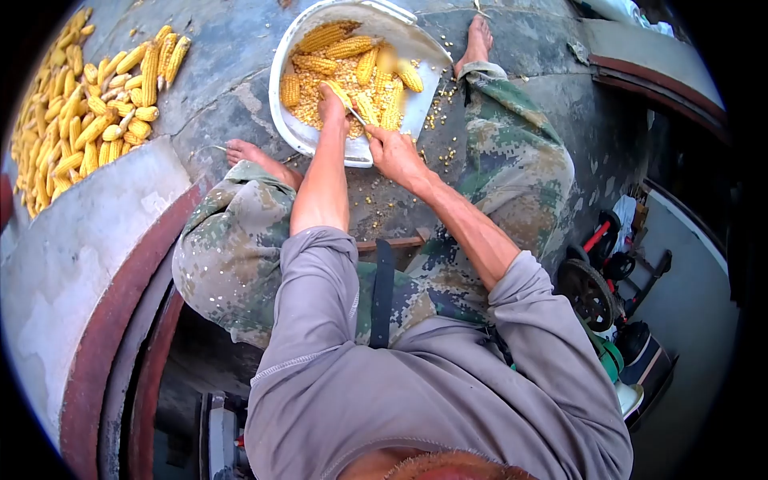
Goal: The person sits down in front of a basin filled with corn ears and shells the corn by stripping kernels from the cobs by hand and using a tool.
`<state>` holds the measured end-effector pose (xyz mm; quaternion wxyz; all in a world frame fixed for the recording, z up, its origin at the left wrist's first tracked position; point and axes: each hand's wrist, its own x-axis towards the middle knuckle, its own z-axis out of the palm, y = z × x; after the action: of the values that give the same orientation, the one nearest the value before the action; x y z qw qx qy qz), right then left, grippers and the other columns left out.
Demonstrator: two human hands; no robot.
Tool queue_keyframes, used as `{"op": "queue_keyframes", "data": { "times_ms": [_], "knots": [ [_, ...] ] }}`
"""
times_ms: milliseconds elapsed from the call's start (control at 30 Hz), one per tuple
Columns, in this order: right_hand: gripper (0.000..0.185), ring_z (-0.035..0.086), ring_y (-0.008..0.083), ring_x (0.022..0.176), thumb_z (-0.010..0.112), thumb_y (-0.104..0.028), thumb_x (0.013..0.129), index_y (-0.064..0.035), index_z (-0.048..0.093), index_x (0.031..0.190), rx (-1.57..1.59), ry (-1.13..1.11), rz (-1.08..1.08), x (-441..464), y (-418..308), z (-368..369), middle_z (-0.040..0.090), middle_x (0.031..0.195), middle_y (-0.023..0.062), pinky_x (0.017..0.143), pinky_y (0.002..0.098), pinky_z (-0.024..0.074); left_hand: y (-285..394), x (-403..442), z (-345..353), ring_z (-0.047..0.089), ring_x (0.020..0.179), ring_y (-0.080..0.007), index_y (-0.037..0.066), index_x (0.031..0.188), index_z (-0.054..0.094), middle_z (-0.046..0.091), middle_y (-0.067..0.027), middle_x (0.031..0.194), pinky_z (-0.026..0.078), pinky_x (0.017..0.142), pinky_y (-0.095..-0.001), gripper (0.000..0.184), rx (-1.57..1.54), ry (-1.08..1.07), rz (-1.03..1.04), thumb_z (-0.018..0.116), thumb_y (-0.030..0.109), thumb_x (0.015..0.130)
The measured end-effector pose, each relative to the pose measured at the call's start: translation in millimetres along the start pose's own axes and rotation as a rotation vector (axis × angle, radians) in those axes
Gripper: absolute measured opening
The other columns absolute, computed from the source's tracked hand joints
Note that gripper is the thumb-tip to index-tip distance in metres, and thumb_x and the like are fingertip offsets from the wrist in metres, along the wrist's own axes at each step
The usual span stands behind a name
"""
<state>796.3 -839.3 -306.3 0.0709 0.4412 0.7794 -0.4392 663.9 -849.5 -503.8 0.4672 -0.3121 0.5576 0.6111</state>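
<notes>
Over a white basin (282,120), my left hand (333,108) is closed around a corn cob (339,92). My right hand (394,154) grips a thin, pointed tool (357,117) whose tip is at or close to that cob. Several yellow cobs (350,46) and many loose kernels (322,70) lie in the basin below both hands. The tool's handle is mostly hidden inside my right fist.
A large heap of corn cobs (80,120) covers the floor at the upper left. Loose kernels (436,120) are scattered right of the basin. My bare feet (477,40) flank it. Wheeled equipment (588,292) stands at the right, beside a wall.
</notes>
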Motion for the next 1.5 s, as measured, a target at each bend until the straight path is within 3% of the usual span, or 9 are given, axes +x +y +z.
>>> {"op": "queue_keyframes", "data": {
  "times_ms": [67, 133, 200, 433, 500, 667, 1033, 1200, 1500],
  "knots": [
    [0.036, 0.068, 0.0463, 0.09, 0.051, -0.017, 0.092, -0.0027, 0.068, 0.12, -0.012, 0.003, -0.015, 29.5, 5.2, 20.0, 0.067, 0.096, 0.0318, 0.085, 0.0509, 0.0536, -2.4, 4.6, -3.4, 0.061, 0.056, -0.0247, -0.004, 0.113, 0.048, 0.059, -0.0147, 0.079, 0.051, 0.044, -0.038, 0.067, 0.025, -0.057, -0.035, 0.041, 0.062, 0.1],
    [0.038, 0.068, 0.0454, 0.093, 0.05, -0.02, 0.093, -0.0043, 0.068, 0.121, -0.054, -0.051, 0.044, 64.0, -5.2, 36.0, 0.068, 0.099, 0.0313, 0.087, 0.0496, 0.0533, -14.4, 18.4, -15.5, 0.064, 0.108, -0.0399, -0.017, 0.129, 0.05, 0.06, -0.0298, 0.124, 0.053, 0.089, -0.0479, 0.09, 0.402, 0.097, 0.089, 0.041, 0.067, 0.096],
    [0.038, 0.068, 0.0455, 0.095, 0.049, -0.02, 0.093, -0.0049, 0.069, 0.12, -0.106, -0.039, 0.057, 78.5, -7.0, 50.8, 0.068, 0.101, 0.0305, 0.088, 0.0507, 0.0525, 5.2, -15.0, -12.9, 0.056, 0.123, -0.0414, -0.021, 0.129, 0.049, 0.053, -0.033, 0.137, 0.045, 0.102, -0.0423, 0.096, 0.485, 0.124, 0.041, 0.039, 0.068, 0.095],
    [0.04, 0.063, 0.0149, 0.065, 0.052, -0.028, 0.097, -0.007, 0.064, 0.129, 0.264, -0.28, 0.371, 78.3, -2.3, -1.5, 0.071, 0.087, 0.0078, 0.062, 0.0331, 0.0538, -8.7, 4.8, -22.6, 0.066, 0.083, -0.0288, 0.002, 0.125, 0.05, 0.063, -0.0168, 0.101, 0.058, 0.061, -0.0432, 0.072, -0.009, -0.117, -0.057, 0.038, 0.067, 0.098],
    [0.04, 0.066, 0.0207, 0.068, 0.05, -0.029, 0.098, -0.0058, 0.064, 0.128, 0.259, -0.197, 0.323, 53.3, -4.0, -20.5, 0.071, 0.088, 0.0114, 0.065, 0.0369, 0.0542, 5.5, -25.3, -23.8, 0.061, 0.062, -0.0211, 0.006, 0.111, 0.053, 0.062, -0.0109, 0.084, 0.056, 0.053, -0.0344, 0.063, -0.028, -0.155, -0.129, 0.034, 0.065, 0.1],
    [0.038, 0.062, 0.0495, 0.1, 0.044, -0.03, 0.098, -0.0008, 0.066, 0.108, -0.032, 0.091, -0.039, 47.0, 49.5, -22.4, 0.067, 0.101, 0.0308, 0.091, 0.0553, 0.047, 14.0, -76.5, -11.3, 0.064, 0.062, -0.0192, 0.008, 0.104, 0.058, 0.063, -0.009, 0.077, 0.056, 0.053, -0.031, 0.065, -0.011, -0.274, -0.048, 0.031, 0.067, 0.099],
    [0.046, 0.07, 0.0297, 0.099, 0.06, -0.031, 0.093, 0.0022, 0.063, 0.123, 0.24, 0.116, -0.15, 81.2, 78.6, 0.0, 0.071, 0.101, 0.0241, 0.087, 0.0416, 0.0545, 92.1, -178.3, 2.4, 0.07, 0.078, -0.0244, -0.003, 0.115, 0.055, 0.066, -0.0139, 0.093, 0.063, 0.072, -0.0384, 0.055, 0.264, -0.535, 0.13, 0.047, 0.049, 0.098],
    [0.048, 0.066, 0.0194, 0.097, 0.051, -0.043, 0.104, 0.0007, 0.059, 0.122, 1.093, -0.319, -0.06, 54.8, -38.7, -97.3, 0.066, 0.111, 0.0109, 0.085, 0.0324, 0.0549, 144.1, -250.1, 24.0, 0.069, 0.077, -0.0211, -0.005, 0.124, 0.051, 0.066, -0.0144, 0.097, 0.063, 0.071, -0.0336, 0.043, 0.654, -0.785, 0.277, 0.048, 0.032, 0.102],
    [0.041, 0.063, 0.012, 0.089, 0.051, -0.044, 0.104, -0.0058, 0.062, 0.116, 1.134, -0.422, -0.277, 11.4, -92.1, -140.2, 0.064, 0.101, 0.0033, 0.078, 0.0302, 0.0544, 159.8, -307.8, 36.7, 0.069, 0.077, -0.0176, -0.001, 0.127, 0.052, 0.066, -0.0127, 0.103, 0.061, 0.062, -0.0311, 0.044, 0.73, -0.811, 0.366, 0.051, 0.035, 0.102]
  ]
}}
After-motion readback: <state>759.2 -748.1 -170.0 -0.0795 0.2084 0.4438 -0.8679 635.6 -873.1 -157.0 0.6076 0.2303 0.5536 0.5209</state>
